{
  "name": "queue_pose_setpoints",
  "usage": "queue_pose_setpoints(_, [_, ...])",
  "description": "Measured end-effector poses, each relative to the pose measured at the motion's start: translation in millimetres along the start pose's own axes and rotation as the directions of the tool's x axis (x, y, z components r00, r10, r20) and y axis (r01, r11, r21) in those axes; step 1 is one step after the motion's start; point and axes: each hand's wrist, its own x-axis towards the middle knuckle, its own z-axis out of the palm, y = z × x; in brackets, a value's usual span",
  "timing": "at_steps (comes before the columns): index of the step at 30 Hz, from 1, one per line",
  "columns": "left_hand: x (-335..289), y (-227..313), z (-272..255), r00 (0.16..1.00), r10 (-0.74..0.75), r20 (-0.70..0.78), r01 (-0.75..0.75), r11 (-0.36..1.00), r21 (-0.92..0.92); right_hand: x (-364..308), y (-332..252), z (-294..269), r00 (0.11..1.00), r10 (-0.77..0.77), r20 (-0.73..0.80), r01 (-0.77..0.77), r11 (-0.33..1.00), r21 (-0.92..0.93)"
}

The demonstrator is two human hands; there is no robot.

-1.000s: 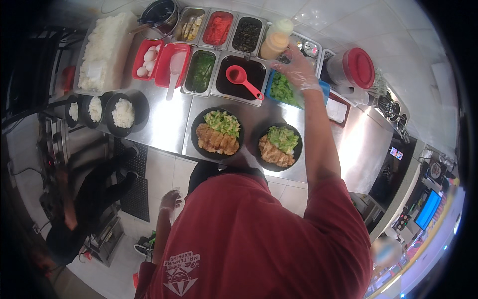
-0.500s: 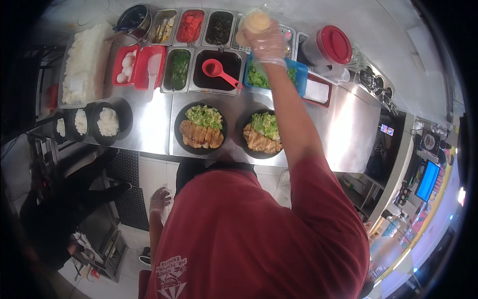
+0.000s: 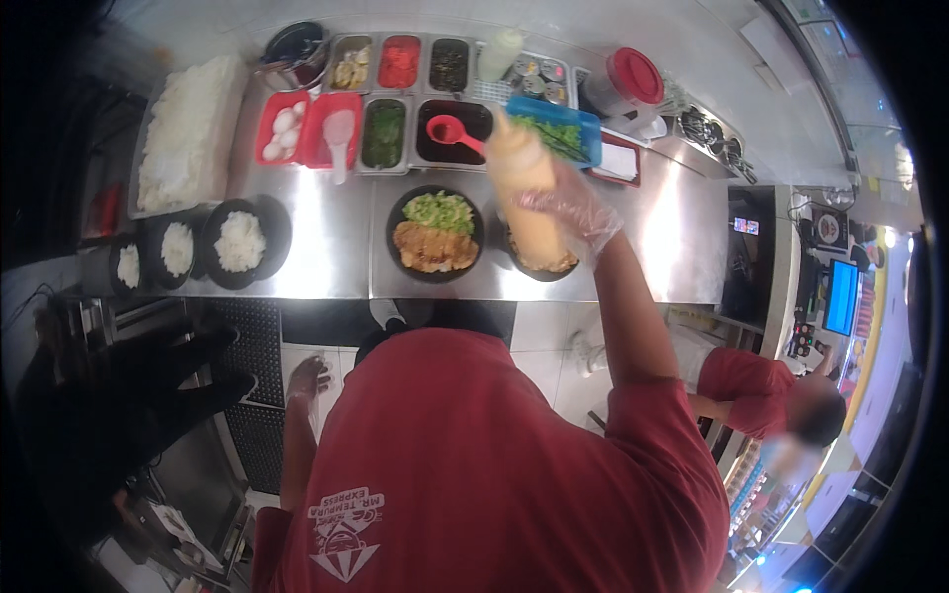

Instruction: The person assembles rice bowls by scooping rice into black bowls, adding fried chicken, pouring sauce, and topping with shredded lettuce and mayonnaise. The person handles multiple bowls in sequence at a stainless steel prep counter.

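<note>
My right hand (image 3: 583, 203), in a clear plastic glove, is closed around a squeeze bottle (image 3: 522, 173) of pale orange sauce. The bottle is above the right black bowl (image 3: 550, 276) and hides most of it; some browned meat shows at its lower edge. To its left, another black bowl (image 3: 392, 271) on the steel counter holds sliced fried cutlet (image 3: 435, 246) and chopped green salad (image 3: 441, 213). My left hand (image 3: 309, 378), also gloved, hangs low beside my body, fingers loosely apart with nothing in them.
Black bowls of rice (image 3: 240, 241) line the left counter near a large rice tub (image 3: 188, 133). Behind are eggs (image 3: 286, 128), a red ladle (image 3: 453, 131) over dark sauce, topping pans and a blue tray (image 3: 585, 138) of greens. A co-worker (image 3: 756, 390) is at right.
My right hand has brought the sauce bottle from the back of the counter down over the right bowl. The view has shifted, and a co-worker has come into sight at right.
</note>
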Motion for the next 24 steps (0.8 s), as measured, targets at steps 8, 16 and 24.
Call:
queue_pose_setpoints(8, [20,-47,-71,0.997,-0.052,0.055,0.05,0.998,0.029,-23,57,111,0.83,0.556,0.048,-0.449,0.717,-0.533])
queue_pose_setpoints(16, [61,-148,-136,0.957,-0.19,0.221,0.186,0.982,0.037,-1,75,157,0.819,0.57,-0.064,-0.373,0.445,-0.814])
queue_pose_setpoints(24, [47,-111,-129,0.995,-0.053,0.084,0.051,0.998,0.028,-10,56,145,0.805,0.554,-0.212,-0.474,0.387,-0.79])
